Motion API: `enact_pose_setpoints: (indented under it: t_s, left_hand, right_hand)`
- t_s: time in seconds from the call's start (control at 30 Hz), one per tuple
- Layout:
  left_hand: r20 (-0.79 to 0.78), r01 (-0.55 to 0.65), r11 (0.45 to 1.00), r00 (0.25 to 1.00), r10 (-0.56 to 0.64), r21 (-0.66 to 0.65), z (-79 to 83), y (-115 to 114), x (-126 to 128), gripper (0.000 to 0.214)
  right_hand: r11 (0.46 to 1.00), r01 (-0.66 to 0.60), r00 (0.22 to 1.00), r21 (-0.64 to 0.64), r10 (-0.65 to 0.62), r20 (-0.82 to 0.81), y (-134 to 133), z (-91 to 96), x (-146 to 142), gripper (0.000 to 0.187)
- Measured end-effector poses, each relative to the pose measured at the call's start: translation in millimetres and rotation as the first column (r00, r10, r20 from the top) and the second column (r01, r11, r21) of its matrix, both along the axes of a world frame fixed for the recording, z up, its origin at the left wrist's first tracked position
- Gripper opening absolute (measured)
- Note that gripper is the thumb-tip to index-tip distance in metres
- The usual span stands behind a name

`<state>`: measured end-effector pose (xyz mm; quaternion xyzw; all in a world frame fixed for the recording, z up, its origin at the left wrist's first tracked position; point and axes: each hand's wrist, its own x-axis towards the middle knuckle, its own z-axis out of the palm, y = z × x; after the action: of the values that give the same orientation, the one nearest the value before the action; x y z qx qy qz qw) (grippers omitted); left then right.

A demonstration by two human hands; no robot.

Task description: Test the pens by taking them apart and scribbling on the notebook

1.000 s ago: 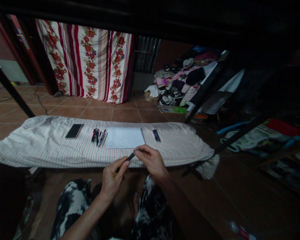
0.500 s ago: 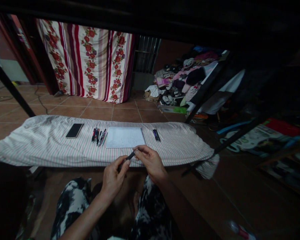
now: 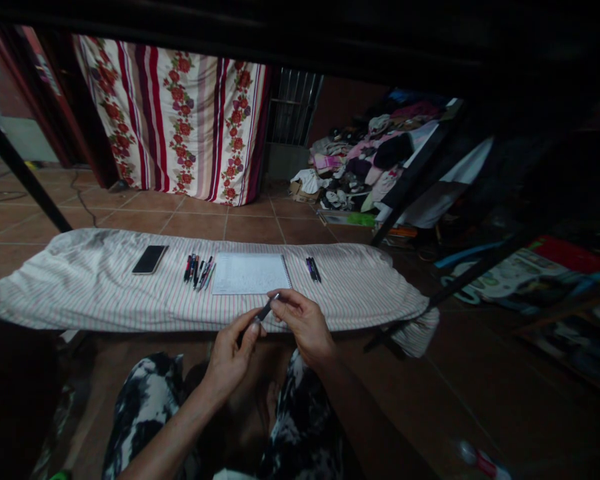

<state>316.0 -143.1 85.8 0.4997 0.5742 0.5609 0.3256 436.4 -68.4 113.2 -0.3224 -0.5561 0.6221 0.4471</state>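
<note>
A dark pen (image 3: 263,312) slants up to the right between my two hands, above the near edge of the cloth-covered bench (image 3: 145,303). My left hand (image 3: 235,347) is closed round its lower part. At the upper end, my right hand (image 3: 305,325) pinches a light, shiny tip between thumb and fingers. Just beyond my hands lies a spiral notebook (image 3: 250,272) with its page facing up. Several pens (image 3: 199,272) are bunched at its left side. A few dark pens (image 3: 313,269) lie to its right.
A phone (image 3: 150,260) lies face up toward the bench's left. Dark metal bars (image 3: 405,183) slope down at both sides. Behind are a flowered curtain (image 3: 180,127) and a heap of clothes (image 3: 360,157). A bottle (image 3: 480,459) lies on the floor at lower right.
Both hands stay in almost the same place on the pen. More of the shiny tip now shows at my right fingers. The things on the bench have not moved.
</note>
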Motion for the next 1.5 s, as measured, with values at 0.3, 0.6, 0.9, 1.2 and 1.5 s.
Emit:
enact_pose_setpoints:
  t_s: [0.3,0.6,0.9,1.2,1.5]
  left_hand:
    - [0.012,-0.006,1.000,1.000,0.005,0.026,4.8,-1,3,0.035]
    - [-0.308,-0.070,0.987,0.945,0.112,0.142,-0.9,2,2,0.025]
    - [-0.588,-0.066,0.953,0.774,0.236,0.295,-5.5,-2,3,0.021]
    - [-0.729,-0.080,0.913,0.576,0.369,0.399,-12.3,-2,4,0.023]
    - [-0.573,-0.093,0.944,0.775,0.267,0.315,-10.9,-3,5,0.023]
  right_hand:
    - [0.999,0.036,0.999,-0.024,-0.036,-0.011,-1,4.5,0,0.018]
    - [0.999,0.020,1.000,-0.039,-0.021,-0.006,-5,-2.3,-2,0.021]
    - [0.996,0.079,0.995,-0.043,-0.076,0.063,-6,-7.5,-3,0.032]
    - [0.987,0.146,0.979,0.061,-0.153,0.136,-5,-0.9,-1,0.025]
    - [0.984,0.135,0.982,0.112,-0.148,0.116,-6,-7.3,0,0.017]
